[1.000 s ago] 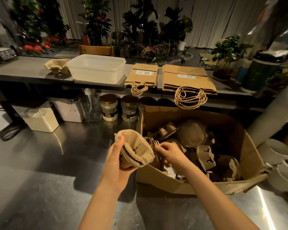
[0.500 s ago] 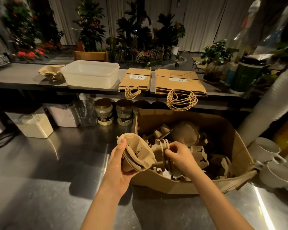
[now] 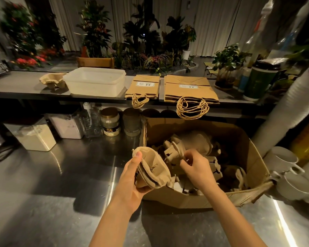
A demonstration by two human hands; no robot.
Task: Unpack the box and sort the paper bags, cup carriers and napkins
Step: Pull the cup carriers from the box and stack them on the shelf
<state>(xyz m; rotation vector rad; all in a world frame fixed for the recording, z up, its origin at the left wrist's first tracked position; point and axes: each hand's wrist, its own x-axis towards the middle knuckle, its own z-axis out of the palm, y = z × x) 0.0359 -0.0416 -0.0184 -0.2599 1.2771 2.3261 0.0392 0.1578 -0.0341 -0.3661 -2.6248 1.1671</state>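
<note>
Brown pulp carrier [image 3: 154,171] sits gripped in the left hand [image 3: 131,177], thumb over its top edge and fingers curled beneath, at the near-left corner of the box [image 3: 185,200]. The right hand [image 3: 197,169] pinches a second carrier [image 3: 174,154] by its rim, above the heap inside the box. On the shelf [image 3: 16,86], a third carrier [image 3: 51,80] lies left of a white tub [image 3: 95,82]. To the tub's right two stacks of bags [image 3: 189,90] lie flat, handles hanging over the edge.
</note>
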